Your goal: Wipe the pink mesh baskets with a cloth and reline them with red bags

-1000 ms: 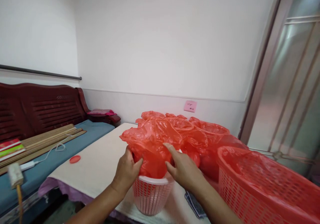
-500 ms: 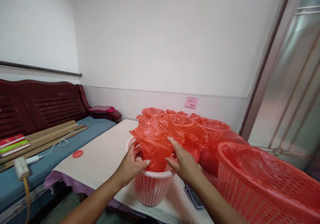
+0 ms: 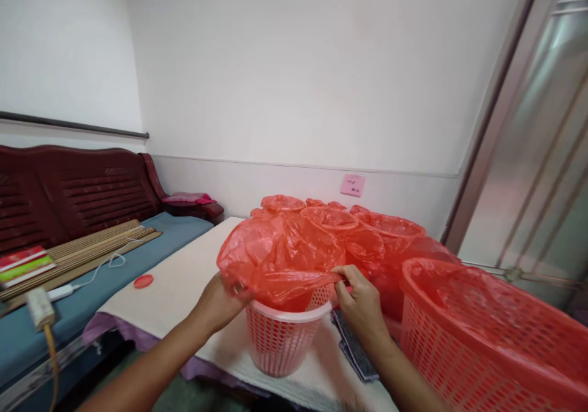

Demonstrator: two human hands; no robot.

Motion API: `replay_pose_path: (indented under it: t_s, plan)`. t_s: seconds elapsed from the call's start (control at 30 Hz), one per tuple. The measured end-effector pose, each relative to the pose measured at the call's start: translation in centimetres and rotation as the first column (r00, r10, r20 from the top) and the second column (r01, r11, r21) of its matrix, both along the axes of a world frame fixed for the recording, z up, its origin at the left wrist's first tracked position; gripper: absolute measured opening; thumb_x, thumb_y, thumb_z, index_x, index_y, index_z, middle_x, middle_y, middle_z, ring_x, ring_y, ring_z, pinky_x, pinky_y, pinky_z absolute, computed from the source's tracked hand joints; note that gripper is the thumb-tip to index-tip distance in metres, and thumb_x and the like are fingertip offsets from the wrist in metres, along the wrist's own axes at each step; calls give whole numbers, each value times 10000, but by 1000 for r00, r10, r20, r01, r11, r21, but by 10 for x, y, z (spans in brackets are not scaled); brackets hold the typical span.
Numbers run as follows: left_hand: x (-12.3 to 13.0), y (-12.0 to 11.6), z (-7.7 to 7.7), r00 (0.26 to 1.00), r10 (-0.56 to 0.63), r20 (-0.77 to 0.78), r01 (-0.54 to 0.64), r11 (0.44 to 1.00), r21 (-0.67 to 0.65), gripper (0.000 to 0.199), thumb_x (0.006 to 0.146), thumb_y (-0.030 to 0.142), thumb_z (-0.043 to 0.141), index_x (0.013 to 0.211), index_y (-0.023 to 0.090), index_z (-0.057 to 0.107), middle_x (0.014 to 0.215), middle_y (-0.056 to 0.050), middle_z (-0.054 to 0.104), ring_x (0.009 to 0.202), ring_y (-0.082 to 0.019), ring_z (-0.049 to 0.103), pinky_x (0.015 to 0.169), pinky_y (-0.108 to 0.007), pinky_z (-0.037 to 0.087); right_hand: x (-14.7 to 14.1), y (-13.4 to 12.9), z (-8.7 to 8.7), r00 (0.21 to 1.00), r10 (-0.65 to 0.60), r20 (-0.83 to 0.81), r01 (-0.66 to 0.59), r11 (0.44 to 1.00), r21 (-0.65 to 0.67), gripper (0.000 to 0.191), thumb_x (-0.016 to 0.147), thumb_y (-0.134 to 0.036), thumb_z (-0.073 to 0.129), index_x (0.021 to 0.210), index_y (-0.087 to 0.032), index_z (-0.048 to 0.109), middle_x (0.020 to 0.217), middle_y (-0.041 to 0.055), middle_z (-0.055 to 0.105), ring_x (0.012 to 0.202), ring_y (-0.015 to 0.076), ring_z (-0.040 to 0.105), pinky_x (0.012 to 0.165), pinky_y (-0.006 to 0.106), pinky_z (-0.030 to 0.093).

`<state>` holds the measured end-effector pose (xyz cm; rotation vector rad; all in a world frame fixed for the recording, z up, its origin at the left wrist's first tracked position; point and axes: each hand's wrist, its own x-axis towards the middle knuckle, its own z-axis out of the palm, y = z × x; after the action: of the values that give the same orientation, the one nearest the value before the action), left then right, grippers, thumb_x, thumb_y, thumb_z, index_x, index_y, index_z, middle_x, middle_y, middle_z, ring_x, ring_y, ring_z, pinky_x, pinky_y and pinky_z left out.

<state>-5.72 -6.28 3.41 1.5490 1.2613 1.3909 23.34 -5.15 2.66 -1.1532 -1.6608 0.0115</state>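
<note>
Red plastic bag, mouth billowed open, above and partly inside a pale slotted plastic basket; red shows through the basket's slots.

Left hand at the bag's near left edge, fingers curled behind the film; fingertips half hidden, so whether they pinch or only hook cannot be told. Right hand at the near right corner: thumb and forefinger pinch a gathered hem, drawing a taut fold between the two hands. Front of the basket's rim bare beneath it. Judged from here, good handling means even pull on both sides, the hem opened out of its bunch, and pads rather than nails on so thin a film.

Materials, left to right: dark red varnished wooden bench, louvred back; slatted mat, flat on a matt blue cushion. Small red disc, smooth, on the table's cream, napped cover. Bag glossy, translucent, creased, puffed at the left. Basket round, tapering downward, with a smooth white rim. Folded dark cloth, soft and layered, just beside the right wrist. Behind, more containers lined in wrinkled red film. Far right, a large red lattice basket, stiff-walled, long-mouthed, lined with crinkled red film.
</note>
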Motion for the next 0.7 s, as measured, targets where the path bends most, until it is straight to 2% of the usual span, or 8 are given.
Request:
replay_pose_path:
  t_s: [0.07, 0.13, 0.23, 0.33, 0.47, 0.57, 0.63, 0.7]
  plan:
    - [-2, -5, 5, 995, -79, -67, 79, 997, -8, 141, 600, 281, 789, 713, 235, 717, 825, -40, 693, 1007, -298, 596, 1007, -414, 400, 4, -1, 4, 999, -23, -32, 24, 999, 32, 187, 819, -210, 423, 873, -200, 602, 844, 50, 634, 811, 195, 594, 759, 315, 440]
    - [-8, -6, 13, 990, -119, -71, 117, 993, -23, 156, 617, 304, 773, 739, 224, 716, 871, -36, 703, 991, -268, 604, 964, -367, 431, 7, 0, 9, 999, -21, -41, 23, 999, 37, 192, 819, -218, 425, 890, -207, 603, 863, 48, 638, 832, 198, 595, 778, 321, 440]
    - [-28, 0, 27, 997, -82, -11, 81, 994, -68, 222, 721, 404, 675, 797, 195, 688, 875, -42, 705, 895, -224, 622, 869, -336, 474, 6, 2, 12, 1000, 30, 5, -30, 1000, -9, 186, 770, -182, 430, 845, -221, 595, 833, 33, 638, 810, 192, 599, 750, 309, 446]
    - [-46, 5, 42, 999, -10, 51, 17, 989, -145, 406, 835, 550, 506, 833, 171, 651, 839, -57, 700, 769, -196, 633, 758, -331, 499, 3, 0, 5, 997, 60, 43, -58, 998, -36, 186, 715, -133, 420, 777, -221, 572, 773, 21, 611, 757, 184, 586, 700, 294, 433]
    - [-39, 0, 68, 998, -53, 34, 59, 977, -207, 538, 825, 659, 462, 911, 174, 676, 949, -92, 727, 901, -231, 661, 715, -303, 504, -5, -7, -7, 994, 85, 65, -82, 996, -40, 163, 708, -120, 412, 731, -217, 541, 722, 13, 572, 706, 175, 558, 658, 282, 410]
    - [-13, -3, 87, 987, -143, -70, 126, 969, -211, 475, 782, 615, 562, 946, 192, 704, 984, -82, 739, 944, -253, 659, 657, -275, 498, -11, -10, -5, 992, 104, 64, -102, 994, -36, 177, 702, -115, 408, 735, -216, 550, 709, 7, 566, 681, 166, 551, 642, 273, 406]
    - [4, 1, 95, 983, -153, -103, 128, 968, -215, 336, 687, 462, 716, 823, 155, 709, 814, -84, 739, 744, -231, 667, 540, -245, 458, -12, -10, 3, 992, 115, 57, -114, 993, -30, 186, 705, -116, 407, 741, -217, 559, 721, 8, 575, 688, 163, 556, 649, 270, 411]
    - [14, 11, 96, 992, -90, -88, 71, 979, -192, 179, 609, 269, 756, 701, 146, 663, 613, -38, 674, 537, -170, 603, 450, -218, 397, -9, -7, 15, 993, 118, 33, -118, 993, 7, 193, 724, -126, 411, 777, -219, 572, 758, 13, 592, 732, 167, 571, 692, 275, 427]
